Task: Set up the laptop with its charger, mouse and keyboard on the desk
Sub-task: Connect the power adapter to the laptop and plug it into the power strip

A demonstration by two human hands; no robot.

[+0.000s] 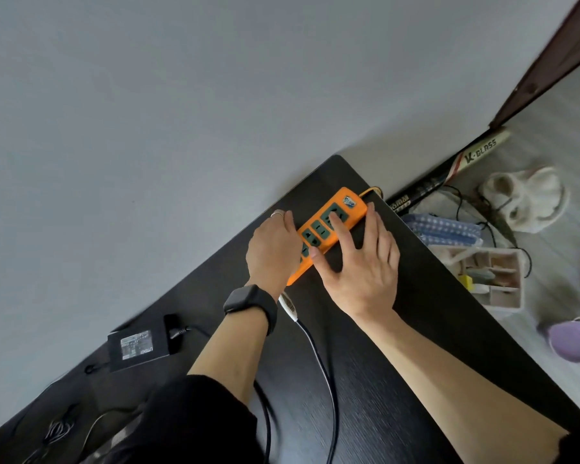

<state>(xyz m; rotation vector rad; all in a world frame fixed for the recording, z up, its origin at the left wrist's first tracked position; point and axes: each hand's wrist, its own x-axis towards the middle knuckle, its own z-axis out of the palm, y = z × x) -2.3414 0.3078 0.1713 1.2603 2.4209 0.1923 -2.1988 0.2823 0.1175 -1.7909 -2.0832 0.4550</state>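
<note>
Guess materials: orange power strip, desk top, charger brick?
Orange power strip: looks like moulded plastic, satin sheen, rounded edges, dark green socket inserts. Desk top: probably wood or wood-look laminate, matt black with a fine grain pattern; can't tell which. Charger brick: matt black plastic casing by the look, with a printed label.

Left hand (272, 246) hides the near end of the power strip (329, 227), so no plug seen. Cables (329, 380) get cut off at the bottom edge.
</note>
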